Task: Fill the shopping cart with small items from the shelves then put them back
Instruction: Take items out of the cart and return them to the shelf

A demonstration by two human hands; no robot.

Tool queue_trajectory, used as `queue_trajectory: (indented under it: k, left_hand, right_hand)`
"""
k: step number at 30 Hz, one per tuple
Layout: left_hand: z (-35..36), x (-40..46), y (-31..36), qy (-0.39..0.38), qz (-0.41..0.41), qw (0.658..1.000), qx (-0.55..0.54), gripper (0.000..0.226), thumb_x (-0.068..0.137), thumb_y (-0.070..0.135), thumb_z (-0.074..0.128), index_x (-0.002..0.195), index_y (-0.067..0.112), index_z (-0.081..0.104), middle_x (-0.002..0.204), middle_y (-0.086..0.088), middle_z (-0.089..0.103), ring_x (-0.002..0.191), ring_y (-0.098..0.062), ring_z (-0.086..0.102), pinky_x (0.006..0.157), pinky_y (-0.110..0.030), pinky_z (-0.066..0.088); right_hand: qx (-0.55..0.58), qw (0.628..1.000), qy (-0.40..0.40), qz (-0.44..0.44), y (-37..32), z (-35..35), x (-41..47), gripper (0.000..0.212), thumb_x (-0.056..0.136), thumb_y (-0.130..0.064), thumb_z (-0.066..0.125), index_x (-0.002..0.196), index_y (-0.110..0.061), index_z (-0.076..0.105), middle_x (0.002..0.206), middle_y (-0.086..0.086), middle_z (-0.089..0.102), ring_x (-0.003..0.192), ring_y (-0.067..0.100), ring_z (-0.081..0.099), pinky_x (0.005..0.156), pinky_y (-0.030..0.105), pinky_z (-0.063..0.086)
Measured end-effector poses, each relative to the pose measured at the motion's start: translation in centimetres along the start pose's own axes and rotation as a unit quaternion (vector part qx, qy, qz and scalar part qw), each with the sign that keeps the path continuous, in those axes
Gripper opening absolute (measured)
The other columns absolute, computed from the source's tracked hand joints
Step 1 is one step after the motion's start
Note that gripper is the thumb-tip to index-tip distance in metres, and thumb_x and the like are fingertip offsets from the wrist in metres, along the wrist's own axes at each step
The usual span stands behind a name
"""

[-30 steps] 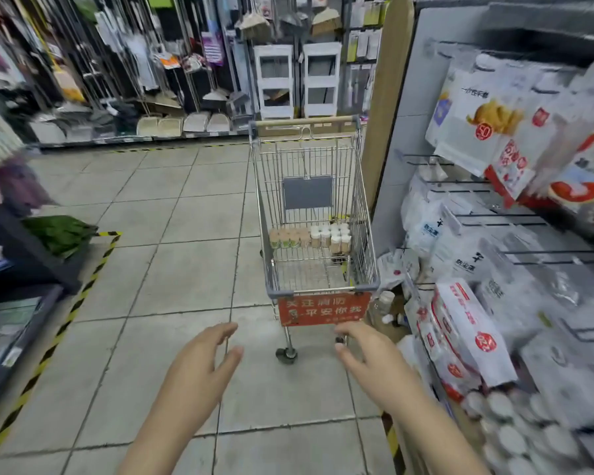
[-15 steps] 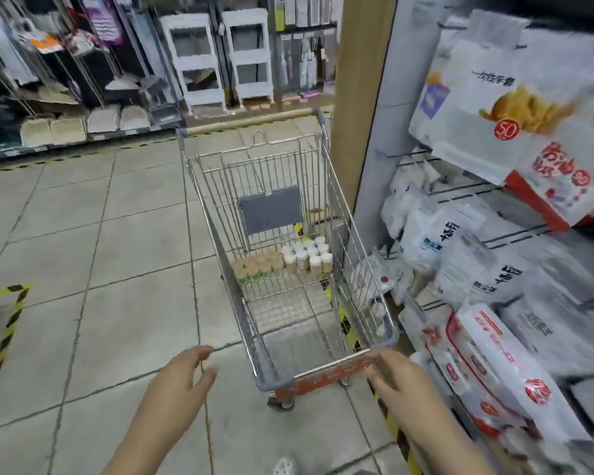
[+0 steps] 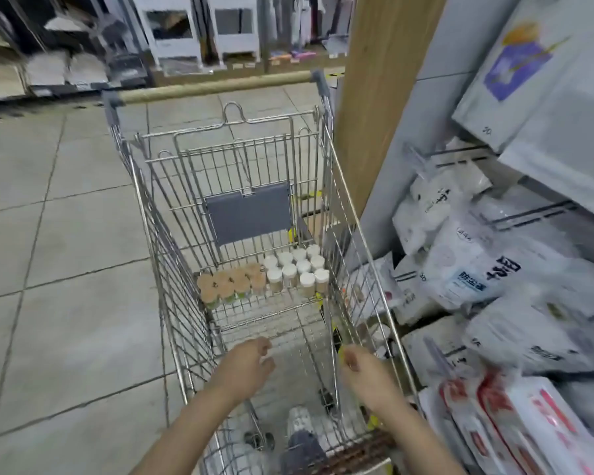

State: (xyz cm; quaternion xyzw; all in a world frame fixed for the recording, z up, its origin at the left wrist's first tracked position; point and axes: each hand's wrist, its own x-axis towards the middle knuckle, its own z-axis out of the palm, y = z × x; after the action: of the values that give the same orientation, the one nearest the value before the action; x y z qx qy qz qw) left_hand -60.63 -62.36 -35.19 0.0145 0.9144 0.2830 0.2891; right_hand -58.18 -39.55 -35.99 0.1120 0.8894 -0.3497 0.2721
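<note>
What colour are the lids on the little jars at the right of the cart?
White lids, clearest in the head view; the jars beside them have tan tops.

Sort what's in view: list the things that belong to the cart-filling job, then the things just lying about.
Belongs to the job:
- shopping cart
- white-capped jars in the cart
- tan-topped jars beside them
- left hand and right hand, both over the cart, holding nothing
- shelf of bagged goods on the right

Just lying about:
- white racks across the aisle
- wooden end panel

Wire shopping cart (image 3: 172, 255) holds upright white-capped jars (image 3: 297, 269) beside cork-topped jars (image 3: 232, 282)
</note>
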Motion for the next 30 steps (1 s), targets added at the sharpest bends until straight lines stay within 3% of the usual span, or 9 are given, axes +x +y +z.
queue_trajectory:
  k: [5,8,10,15,18,20,23,26,30]
  left_hand:
    - [1.5,9.8,-1.2,-0.025,-0.054,0.998,-0.035,0.036,0.096,0.027,0.05,0.129,0.013,0.052,0.127,-0.004,0.059,0.112,-0.02,0.056,0.08,-0.022,0.041]
    - [2.8,14.7,-2.0,-0.022,-0.079,0.993,-0.088,0.036,0.095,0.027,0.052,0.127,0.011,0.055,0.126,-0.007,0.06,0.114,-0.023,0.056,0.087,-0.025,0.044]
    - [4.2,17.9,-2.4,-0.022,-0.101,0.983,-0.149,0.034,0.094,0.024,0.055,0.125,0.008,0.056,0.123,-0.008,0.06,0.113,-0.022,0.056,0.082,-0.022,0.043]
    - [7.3,24.4,-3.1,-0.032,-0.142,0.96,-0.24,0.019,0.089,0.017,0.062,0.106,0.011,0.057,0.108,-0.007,0.058,0.098,-0.021,0.056,0.076,-0.023,0.041]
    - [8.2,27.6,-3.4,-0.007,-0.152,0.954,-0.26,0.025,0.086,0.015,0.065,0.11,0.012,0.056,0.102,-0.004,0.058,0.091,-0.017,0.056,0.08,-0.027,0.046]
    - [8.4,29.6,-3.2,0.014,-0.144,0.954,-0.263,0.036,0.086,0.014,0.066,0.119,0.007,0.054,0.105,-0.004,0.059,0.096,-0.018,0.057,0.086,-0.031,0.049]
    - [8.6,31.9,-2.4,0.044,-0.098,0.964,-0.244,0.04,0.083,0.013,0.069,0.12,0.011,0.053,0.111,-0.001,0.061,0.102,-0.018,0.058,0.081,-0.029,0.049]
    - [9.3,33.3,-1.9,0.082,-0.043,0.961,-0.26,0.049,0.078,0.018,0.074,0.123,0.018,0.054,0.116,0.005,0.063,0.107,-0.015,0.057,0.088,-0.035,0.05]
    - [10.2,34.0,-1.9,0.112,-0.031,0.951,-0.288,0.043,0.079,0.018,0.076,0.107,0.039,0.05,0.108,0.013,0.061,0.105,-0.011,0.057,0.087,-0.03,0.048]
  right_hand:
    - [-0.031,0.999,-0.027,0.02,1.4,1.1,10.2,0.003,0.094,-0.019,0.05,0.096,-0.019,0.049,0.089,-0.002,0.058,0.088,0.02,0.058,0.075,0.032,0.045]
    - [-0.011,0.999,-0.024,0.032,2.3,1.8,15.5,0.021,0.089,-0.022,0.054,0.109,-0.016,0.055,0.103,0.004,0.067,0.1,0.027,0.063,0.082,0.034,0.05]
    - [0.008,0.999,-0.029,0.042,2.7,2.3,18.7,0.031,0.089,-0.02,0.056,0.119,-0.017,0.056,0.111,0.006,0.068,0.103,0.027,0.063,0.086,0.034,0.051]
    - [0.029,0.998,0.026,0.04,2.2,2.9,24.9,0.045,0.09,-0.018,0.059,0.132,-0.028,0.044,0.127,-0.004,0.059,0.108,0.02,0.06,0.092,0.035,0.05]
    - [-0.028,0.998,0.052,0.02,1.9,3.1,28.0,0.056,0.092,-0.013,0.056,0.143,-0.02,0.034,0.143,0.003,0.043,0.126,0.022,0.047,0.105,0.033,0.039]
    - [-0.057,0.996,0.075,0.002,2.1,3.4,29.8,0.062,0.091,-0.011,0.057,0.146,-0.015,0.028,0.15,0.005,0.032,0.133,0.023,0.039,0.108,0.033,0.035]
    - [-0.085,0.992,0.093,-0.016,2.3,4.2,31.9,0.068,0.089,-0.008,0.056,0.148,-0.016,0.023,0.155,0.005,0.021,0.135,0.025,0.036,0.107,0.037,0.038]
    - [-0.118,0.988,0.096,-0.016,2.5,4.9,33.4,0.072,0.09,-0.012,0.056,0.15,-0.018,0.017,0.157,0.003,0.019,0.132,0.026,0.039,0.101,0.04,0.042]
    - [-0.171,0.981,0.093,-0.001,2.7,5.3,34.3,0.075,0.088,-0.005,0.052,0.151,-0.019,0.014,0.153,0.006,0.018,0.126,0.027,0.044,0.092,0.038,0.047]
